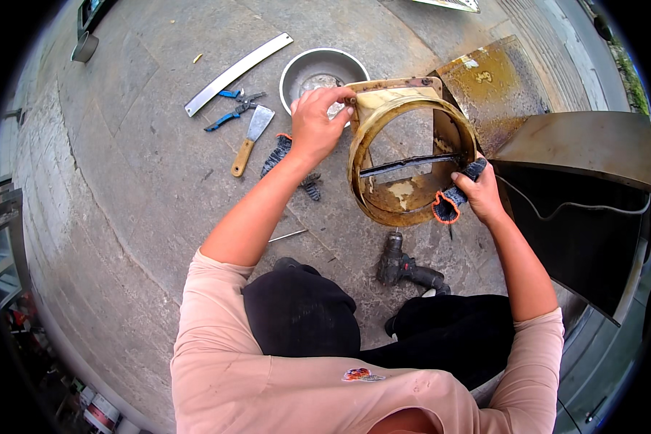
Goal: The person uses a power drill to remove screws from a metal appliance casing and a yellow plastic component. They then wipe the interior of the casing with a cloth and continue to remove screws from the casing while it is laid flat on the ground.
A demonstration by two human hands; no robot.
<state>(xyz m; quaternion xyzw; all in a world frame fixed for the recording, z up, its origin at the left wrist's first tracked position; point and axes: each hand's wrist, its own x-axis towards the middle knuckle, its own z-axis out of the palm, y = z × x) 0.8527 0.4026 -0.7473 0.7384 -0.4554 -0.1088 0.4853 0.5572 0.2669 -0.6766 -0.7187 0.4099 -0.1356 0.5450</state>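
Nearest the person, a dark power drill [405,269] lies on the stone floor [137,188] just beyond the knees. Above it a greasy, yellowed round metal housing [405,152] stands on edge on the floor, with the right hand [481,195] clenched on a grey knitted glove [452,199] pressed against its lower right rim, and the left hand [317,124] grasping its upper left rim. Farther off lie 1 more knitted glove [278,155], a putty knife [251,139], blue-handled pliers [231,112], a long flat metal strip [237,72] and a steel bowl [318,72], with rusty sheet-metal panels [528,101] to the right.
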